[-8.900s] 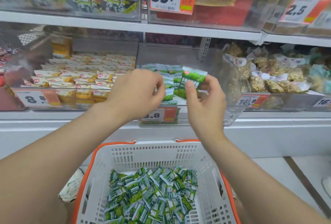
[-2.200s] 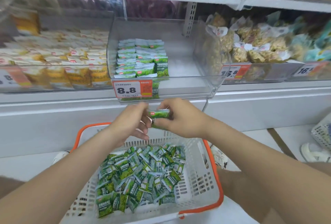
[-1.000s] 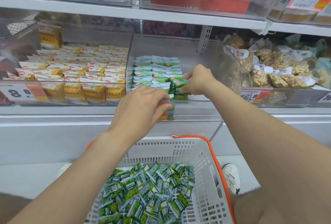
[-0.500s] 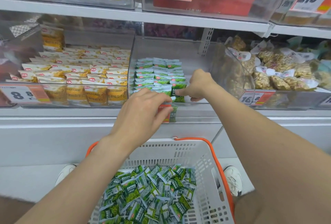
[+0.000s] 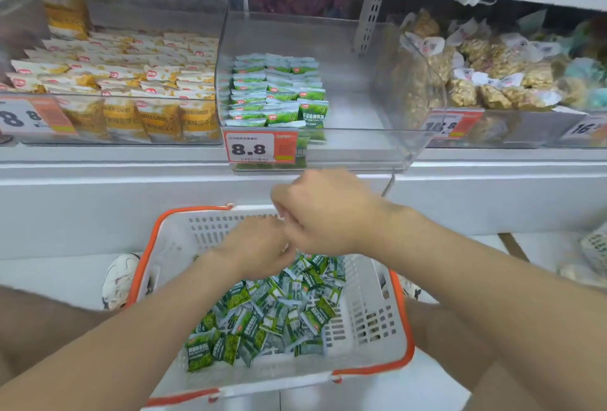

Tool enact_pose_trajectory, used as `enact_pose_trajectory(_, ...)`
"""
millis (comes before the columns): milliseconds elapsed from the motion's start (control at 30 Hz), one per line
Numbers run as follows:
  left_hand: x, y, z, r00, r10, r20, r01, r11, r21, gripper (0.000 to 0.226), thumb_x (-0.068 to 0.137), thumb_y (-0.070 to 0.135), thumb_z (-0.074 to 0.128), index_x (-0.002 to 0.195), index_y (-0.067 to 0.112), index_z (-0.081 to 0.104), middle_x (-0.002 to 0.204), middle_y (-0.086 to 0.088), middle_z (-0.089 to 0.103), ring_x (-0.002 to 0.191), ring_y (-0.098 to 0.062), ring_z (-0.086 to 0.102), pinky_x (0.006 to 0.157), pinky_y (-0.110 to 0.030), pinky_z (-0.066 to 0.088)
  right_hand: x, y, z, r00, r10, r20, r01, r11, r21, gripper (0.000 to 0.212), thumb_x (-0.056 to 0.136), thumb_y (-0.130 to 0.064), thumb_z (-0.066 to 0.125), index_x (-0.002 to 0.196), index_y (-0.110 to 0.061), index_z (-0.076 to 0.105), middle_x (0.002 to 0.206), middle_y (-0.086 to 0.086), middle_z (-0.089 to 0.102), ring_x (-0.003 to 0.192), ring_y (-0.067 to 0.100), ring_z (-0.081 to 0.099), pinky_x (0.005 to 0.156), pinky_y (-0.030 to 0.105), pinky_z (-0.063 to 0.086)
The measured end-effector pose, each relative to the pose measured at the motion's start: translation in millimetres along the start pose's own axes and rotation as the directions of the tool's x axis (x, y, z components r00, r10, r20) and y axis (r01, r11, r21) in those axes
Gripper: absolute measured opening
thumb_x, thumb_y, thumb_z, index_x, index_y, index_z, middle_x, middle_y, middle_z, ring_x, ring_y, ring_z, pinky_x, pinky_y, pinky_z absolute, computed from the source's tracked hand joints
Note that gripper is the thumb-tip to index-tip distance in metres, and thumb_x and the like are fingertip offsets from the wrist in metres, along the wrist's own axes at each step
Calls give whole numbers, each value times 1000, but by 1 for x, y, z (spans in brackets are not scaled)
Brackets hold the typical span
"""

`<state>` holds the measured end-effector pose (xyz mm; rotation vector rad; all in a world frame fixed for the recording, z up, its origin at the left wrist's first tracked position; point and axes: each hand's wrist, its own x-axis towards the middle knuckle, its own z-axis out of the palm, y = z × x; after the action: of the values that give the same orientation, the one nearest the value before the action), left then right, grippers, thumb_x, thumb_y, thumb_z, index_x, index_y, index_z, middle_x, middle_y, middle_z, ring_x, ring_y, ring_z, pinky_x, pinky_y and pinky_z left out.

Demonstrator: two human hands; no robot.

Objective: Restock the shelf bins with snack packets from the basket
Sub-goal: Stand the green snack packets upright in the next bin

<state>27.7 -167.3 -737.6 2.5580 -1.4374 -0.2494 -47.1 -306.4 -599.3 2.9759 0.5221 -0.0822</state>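
Shelving is white metal carrying clear plastic bins; your white, orange-rimmed basket (image 5: 368, 322) stands on pale floor below the middle bin (image 5: 361, 135). Loose green packets (image 5: 276, 309) lie in the basket; stacked packets (image 5: 276, 92) fill the bin's left side in rows. Your left hand (image 5: 256, 249) and right hand (image 5: 325, 213) meet above the basket, fingers curled out of sight: cannot tell whether either holds a packet. Upper shelf cut off. Price tag (image 5: 259, 148) reads 8.8; yellow packets (image 5: 131, 115) read FLAVORED.
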Motion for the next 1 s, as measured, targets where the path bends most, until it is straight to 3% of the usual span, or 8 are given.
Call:
enact_pose_trajectory(167,-8,-17,73,902,-97,420,112,994,-12,27,100,26,49,73,27,50,77,0,58,72,-24,55,69,-36,52,-21,-30,76,897,-138,420,147,989,11,7,94,-12,56,91,-17,52,70,-3,35,60,19,48,48,29,36)
enact_pose_trajectory(267,-17,-23,112,768,-145,623,145,988,50,29,98,12,46,71,21,41,70,-2,48,62,-25,44,61,-38,41,-27,-35,103,828,-119,549,132,991,16,9,96,-7,53,95,-15,50,76,1,40,64,20,52,50,31,40)
enact_pose_trajectory(333,-25,-27,135,688,-161,708,93,987,134,16,97,6,47,94,17,57,95,-6,58,83,-28,59,67,-40,46,-28,-37,115,790,-102,605,119,993,12,15,98,-5,53,96,-16,43,77,1,36,60,17,45,53,32,44)
enact_pose_trajectory(400,-35,-32,159,641,-147,753,65,988,137,48,98,0,50,142,17,50,135,-9,50,113,-30,61,79,-39,51,-28,-38,120,759,-107,642,131,991,11,19,100,-6,53,95,-17,38,76,1,32,59,16,40,60,35,49)
enact_pose_trajectory(533,-44,-40,190,612,-135,779,113,990,84,84,97,-3,54,164,29,14,158,-12,29,105,-26,59,76,-38,54,-24,-37,123,728,-141,671,164,986,28,46,101,-3,52,71,-18,21,74,1,30,58,17,39,76,39,59)
enact_pose_trajectory(767,-41,-41,195,712,-213,669,71,970,233,66,95,7,70,149,10,33,136,-14,50,103,-31,65,66,-36,49,-13,-33,139,732,-145,665,187,982,8,9,99,-5,54,100,-13,53,79,2,40,61,17,45,56,33,47)
enact_pose_trajectory(900,-36,-39,184,669,-300,680,112,945,308,34,95,13,70,125,12,53,103,-4,54,90,-24,62,69,-35,53,-7,-25,136,756,-134,641,156,988,24,11,99,-6,53,107,-13,56,78,1,37,60,17,44,52,32,42)
enact_pose_trajectory(1000,-30,-40,169,701,-340,627,139,928,347,27,95,3,62,119,14,56,100,-3,54,89,-24,62,72,-36,55,-6,-22,130,767,-97,635,118,993,9,13,98,-6,53,107,-13,61,79,1,42,59,17,45,52,30,41)
